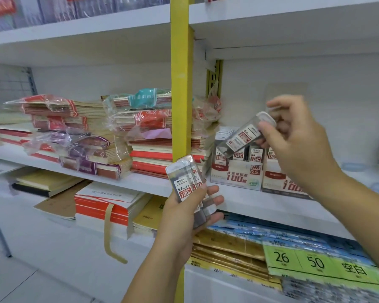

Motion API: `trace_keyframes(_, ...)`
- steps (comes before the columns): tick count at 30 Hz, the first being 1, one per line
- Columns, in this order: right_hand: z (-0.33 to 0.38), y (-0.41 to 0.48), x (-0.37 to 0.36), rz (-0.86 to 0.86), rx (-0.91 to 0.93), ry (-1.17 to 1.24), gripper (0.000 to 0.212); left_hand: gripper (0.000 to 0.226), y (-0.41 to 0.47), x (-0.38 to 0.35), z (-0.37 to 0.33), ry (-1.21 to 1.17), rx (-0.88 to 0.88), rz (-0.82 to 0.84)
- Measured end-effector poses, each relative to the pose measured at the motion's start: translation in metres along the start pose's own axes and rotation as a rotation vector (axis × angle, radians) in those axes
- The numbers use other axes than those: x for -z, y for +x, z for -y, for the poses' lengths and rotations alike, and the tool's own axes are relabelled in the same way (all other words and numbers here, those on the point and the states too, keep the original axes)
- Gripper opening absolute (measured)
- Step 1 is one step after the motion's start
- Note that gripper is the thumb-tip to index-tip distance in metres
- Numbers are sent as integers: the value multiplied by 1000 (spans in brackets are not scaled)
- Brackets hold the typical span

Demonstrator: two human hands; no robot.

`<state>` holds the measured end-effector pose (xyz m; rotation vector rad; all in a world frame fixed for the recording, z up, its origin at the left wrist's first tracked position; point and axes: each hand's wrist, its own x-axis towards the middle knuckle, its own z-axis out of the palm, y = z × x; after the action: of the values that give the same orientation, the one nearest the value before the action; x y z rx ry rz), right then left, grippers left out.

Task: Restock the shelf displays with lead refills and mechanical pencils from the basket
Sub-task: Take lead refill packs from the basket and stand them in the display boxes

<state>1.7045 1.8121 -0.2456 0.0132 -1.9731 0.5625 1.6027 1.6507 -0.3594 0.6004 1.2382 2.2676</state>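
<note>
Nearest, the left hand (182, 217) grips a small stack of clear plastic lead-refill cases with red-and-white labels (182, 182). Its fingers are curled round the lower half of the stack, and the tops stand upright above the fingertips.

Further in, the right hand (298, 141) pinches one more clear refill case (241, 136) by its capped end between thumb and fingers. The case tilts down and away from the fingertips, toward the white cardboard display box printed with a red "100" (234, 176). It hovers just above the cases already standing in that box.

A second matching display box (274, 180) sits beside the first, under the right wrist.

Judging from this, restocking is mid-way. Both boxes hold some refills, one is about to go in, and the left hand's stack is left to place. No pencils or basket are in view.

For room, the yellow upright post (181, 84) stands just beyond the left fingertips. Wrapped notebook piles (149, 149) crowd the far side of that post. Above the right fingers there is open space up to the white upper shelf board (293, 47), and the shelf behind the boxes looks bare.
</note>
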Motion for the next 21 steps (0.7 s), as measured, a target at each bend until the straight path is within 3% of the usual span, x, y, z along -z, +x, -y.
trace_keyframes(5,-2,40,-12,152,147,-323,11,21,0,4,0,21,10,7)
trace_keyframes(11,-18,54,-41,347,16,-317,11,22,2,7,-2,33,20,15)
trace_keyframes(14,-27,46,-51,433,-21,-442,25,26,2,8,-2,56,38,40)
trace_keyframes(18,-24,24,-47,316,38,-485,39,32,0,8,-1,102,64,117)
trace_keyframes(21,-13,-12,-33,209,-55,-215,28,37,-5,4,0,130,97,184)
